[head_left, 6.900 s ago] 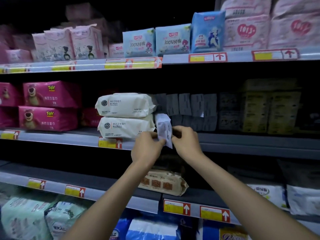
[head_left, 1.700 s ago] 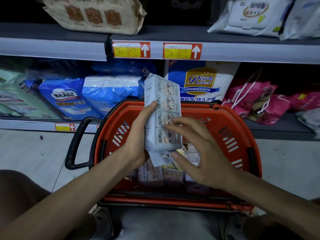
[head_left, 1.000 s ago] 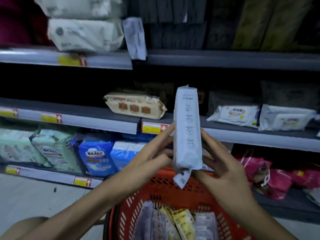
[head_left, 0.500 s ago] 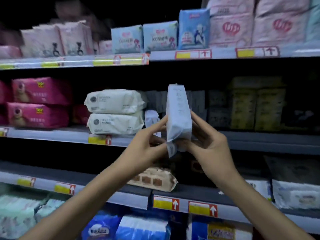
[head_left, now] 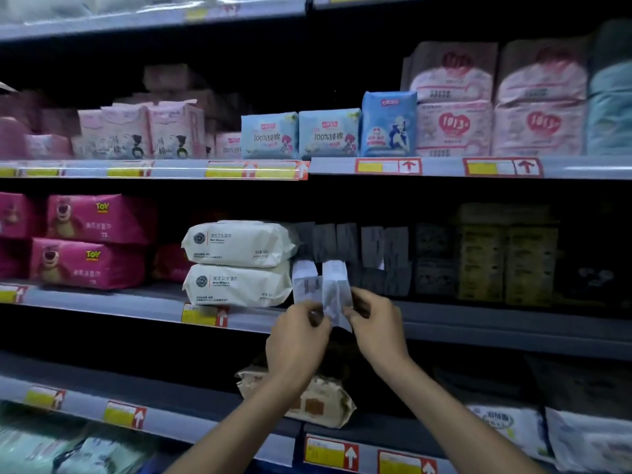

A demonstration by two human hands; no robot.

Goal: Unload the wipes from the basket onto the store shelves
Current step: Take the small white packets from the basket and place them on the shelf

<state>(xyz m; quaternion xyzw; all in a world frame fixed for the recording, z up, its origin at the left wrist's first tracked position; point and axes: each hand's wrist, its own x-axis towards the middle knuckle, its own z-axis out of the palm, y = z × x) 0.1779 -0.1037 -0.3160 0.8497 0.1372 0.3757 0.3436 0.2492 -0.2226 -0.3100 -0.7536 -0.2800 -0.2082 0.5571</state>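
The wipes pack (head_left: pixel 337 289) stands upright at the front edge of the middle shelf (head_left: pixel 478 319), just beside a matching pack (head_left: pixel 304 282). It looks light, soft-sided and crinkly, best held low on its flanks. The left hand (head_left: pixel 297 340) and right hand (head_left: pixel 378 328) each have a pinching grip on its lower end.

The single camera, on the person's head, looks level and forward at the shelves (head_left: pixel 496 328) from near, within arm's reach.

Wipes pack (head_left: pixel 337 289) right of upright pack (head_left: pixel 305 283); stacked packs (head_left: pixel 237 265) further left
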